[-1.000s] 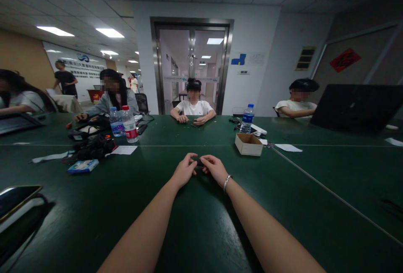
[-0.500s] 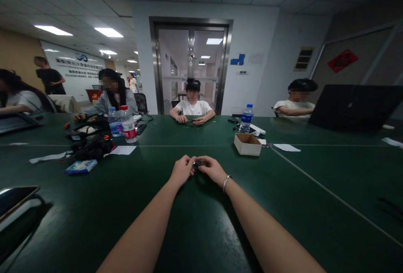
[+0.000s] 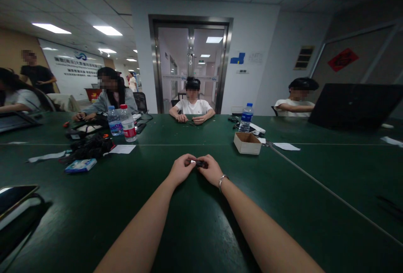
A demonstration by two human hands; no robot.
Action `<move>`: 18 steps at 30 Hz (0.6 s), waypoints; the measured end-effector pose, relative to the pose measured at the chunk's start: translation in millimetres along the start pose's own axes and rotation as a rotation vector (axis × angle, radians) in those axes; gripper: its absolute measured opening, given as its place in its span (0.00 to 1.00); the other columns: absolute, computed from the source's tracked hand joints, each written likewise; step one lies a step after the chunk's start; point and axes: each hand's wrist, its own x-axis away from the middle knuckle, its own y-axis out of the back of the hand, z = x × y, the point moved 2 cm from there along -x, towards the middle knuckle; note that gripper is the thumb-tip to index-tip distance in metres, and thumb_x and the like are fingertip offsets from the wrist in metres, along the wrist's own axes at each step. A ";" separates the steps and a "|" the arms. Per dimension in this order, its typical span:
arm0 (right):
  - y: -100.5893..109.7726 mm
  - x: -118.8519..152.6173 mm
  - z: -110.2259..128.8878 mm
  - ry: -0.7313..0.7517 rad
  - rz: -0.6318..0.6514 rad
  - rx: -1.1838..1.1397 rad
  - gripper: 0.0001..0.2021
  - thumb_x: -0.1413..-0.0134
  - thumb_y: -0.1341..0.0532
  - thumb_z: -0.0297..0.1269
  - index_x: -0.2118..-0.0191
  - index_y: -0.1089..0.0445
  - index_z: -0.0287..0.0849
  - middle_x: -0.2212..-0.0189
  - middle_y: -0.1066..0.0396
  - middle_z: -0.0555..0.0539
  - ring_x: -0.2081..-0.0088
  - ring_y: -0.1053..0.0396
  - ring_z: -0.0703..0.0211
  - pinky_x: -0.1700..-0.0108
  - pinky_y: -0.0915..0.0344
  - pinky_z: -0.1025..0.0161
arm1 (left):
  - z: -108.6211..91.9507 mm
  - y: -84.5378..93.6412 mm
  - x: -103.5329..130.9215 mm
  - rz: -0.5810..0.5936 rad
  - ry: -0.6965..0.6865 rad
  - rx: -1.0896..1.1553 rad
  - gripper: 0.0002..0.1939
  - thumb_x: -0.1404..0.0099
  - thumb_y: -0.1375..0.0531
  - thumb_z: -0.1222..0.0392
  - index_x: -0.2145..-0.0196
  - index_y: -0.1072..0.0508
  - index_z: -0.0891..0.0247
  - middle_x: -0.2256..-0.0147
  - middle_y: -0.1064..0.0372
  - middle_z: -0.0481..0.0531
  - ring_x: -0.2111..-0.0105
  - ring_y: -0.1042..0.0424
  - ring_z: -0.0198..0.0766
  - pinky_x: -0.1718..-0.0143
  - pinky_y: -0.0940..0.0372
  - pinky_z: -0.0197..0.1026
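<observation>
Over the dark green table [image 3: 201, 206], my two hands meet at a small dark object [image 3: 199, 164] with a shiny end on its left side. It is too small and too covered by fingers for me to tell its kind. My left hand [image 3: 181, 169] pinches the shiny end between thumb and fingers. My right hand [image 3: 210, 170], with a silver bracelet [image 3: 222, 182] at its wrist, is closed on the dark end. The fingertips of both hands are almost touching.
An open cardboard box [image 3: 247, 143] stands right of my hands, with a blue-capped bottle [image 3: 246, 117] behind it. Left are two bottles, a tangle of black cables [image 3: 91, 149] and a blue-white packet [image 3: 80, 166]. A phone [image 3: 17, 197] lies near left. A person [image 3: 192, 107] sits opposite.
My right hand has shifted slightly left, closer to my left hand. The small object shows its shiny end more clearly now. Both hands keep hold of it.
</observation>
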 end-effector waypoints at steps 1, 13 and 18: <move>-0.2 -0.2 -0.7 0.003 -0.004 -0.001 0.14 0.60 0.38 0.19 0.64 0.29 0.40 0.69 0.40 0.51 0.72 0.39 0.65 0.68 0.39 0.67 | 1.4 0.2 -0.5 0.003 0.006 -0.004 0.10 0.44 0.42 0.59 0.62 0.30 0.61 0.62 0.31 0.52 0.65 0.30 0.36 0.71 0.35 0.34; 0.8 1.0 3.1 -0.001 0.014 -0.038 0.15 0.61 0.39 0.18 0.65 0.29 0.41 0.68 0.39 0.51 0.71 0.38 0.65 0.67 0.38 0.67 | -4.8 1.1 2.0 -0.039 0.096 -0.196 0.22 0.36 0.56 0.45 0.58 0.33 0.61 0.80 0.37 0.46 0.78 0.36 0.34 0.75 0.43 0.35; 1.4 -0.3 1.0 -0.032 -0.007 -0.043 0.15 0.61 0.38 0.18 0.65 0.29 0.41 0.68 0.40 0.51 0.72 0.39 0.65 0.68 0.39 0.67 | -9.5 0.5 2.6 -0.050 -0.032 -0.242 0.17 0.41 0.47 0.58 0.53 0.35 0.60 0.60 0.34 0.53 0.72 0.35 0.33 0.68 0.40 0.36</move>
